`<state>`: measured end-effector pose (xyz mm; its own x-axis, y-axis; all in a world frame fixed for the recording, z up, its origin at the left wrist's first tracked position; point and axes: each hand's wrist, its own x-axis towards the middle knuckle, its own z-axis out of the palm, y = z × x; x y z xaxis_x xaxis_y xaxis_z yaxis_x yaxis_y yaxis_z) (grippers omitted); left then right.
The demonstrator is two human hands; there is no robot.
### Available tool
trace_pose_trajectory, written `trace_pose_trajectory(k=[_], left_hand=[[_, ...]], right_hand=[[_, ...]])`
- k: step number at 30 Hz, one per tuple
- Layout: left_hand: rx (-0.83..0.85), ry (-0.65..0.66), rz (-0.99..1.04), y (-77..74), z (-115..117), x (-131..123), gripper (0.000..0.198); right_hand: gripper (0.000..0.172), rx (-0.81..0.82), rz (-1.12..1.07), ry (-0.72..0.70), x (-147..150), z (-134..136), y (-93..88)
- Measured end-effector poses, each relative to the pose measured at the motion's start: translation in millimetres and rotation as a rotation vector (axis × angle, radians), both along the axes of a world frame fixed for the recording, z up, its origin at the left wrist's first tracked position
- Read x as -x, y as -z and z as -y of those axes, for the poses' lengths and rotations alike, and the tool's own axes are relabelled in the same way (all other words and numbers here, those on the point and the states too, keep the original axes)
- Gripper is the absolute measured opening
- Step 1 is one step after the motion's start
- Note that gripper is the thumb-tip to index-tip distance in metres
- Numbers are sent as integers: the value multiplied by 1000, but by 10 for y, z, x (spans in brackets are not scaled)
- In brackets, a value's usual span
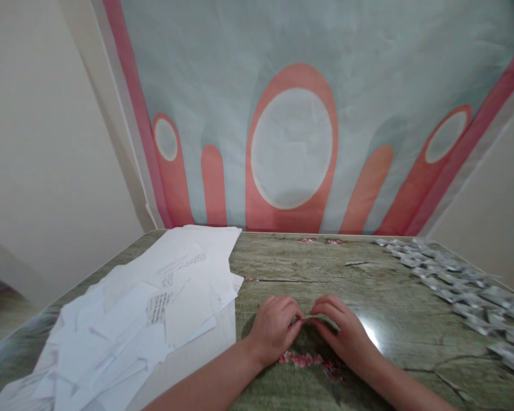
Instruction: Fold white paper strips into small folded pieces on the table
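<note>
Above the middle of the table, my left hand (276,325) and my right hand (345,331) come close together, fingertips almost meeting. A thin, narrow strip of paper (312,317) is pinched between them, seen nearly edge-on and mostly hidden by the fingers. The fingers of both hands are closed on it. Left of my left hand lies a big loose pile of white paper pieces (188,319), some with printed text. To the right, well apart from my right hand, several folded pale paper pieces (466,308) are laid out in rows.
The wood-patterned table (282,262) has printed pink flowers and a glare spot right of my right hand. Behind its far edge hangs a grey-green sheet with coral shapes (291,74). Pale walls (38,142) stand on either side.
</note>
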<state>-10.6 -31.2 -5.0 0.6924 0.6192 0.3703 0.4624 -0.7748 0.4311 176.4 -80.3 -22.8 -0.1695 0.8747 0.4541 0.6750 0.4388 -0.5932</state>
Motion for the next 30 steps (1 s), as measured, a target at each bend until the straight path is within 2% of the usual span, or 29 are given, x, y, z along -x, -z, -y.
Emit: trace_pose_trajectory(k=[4,9,17,23,30], left_hand=[[-84,32,-67,8,-5,-2,4],[-92,42,-131,9,-13,-2,4],[82,-18,-61,4,-29,13,1],[171,-55,-5,-15,-69,12,11],[243,-177,26,38,-114,-12,10]], right_hand=[[13,-37,205,-46,-16,-7,-3],[14,-10,284,-58,-27,-21,32],[19,88,198,-90,-36,-31,1],[20,171,59,-69,-81,-83,9],[19,228,25,-40,-95,-139,46]])
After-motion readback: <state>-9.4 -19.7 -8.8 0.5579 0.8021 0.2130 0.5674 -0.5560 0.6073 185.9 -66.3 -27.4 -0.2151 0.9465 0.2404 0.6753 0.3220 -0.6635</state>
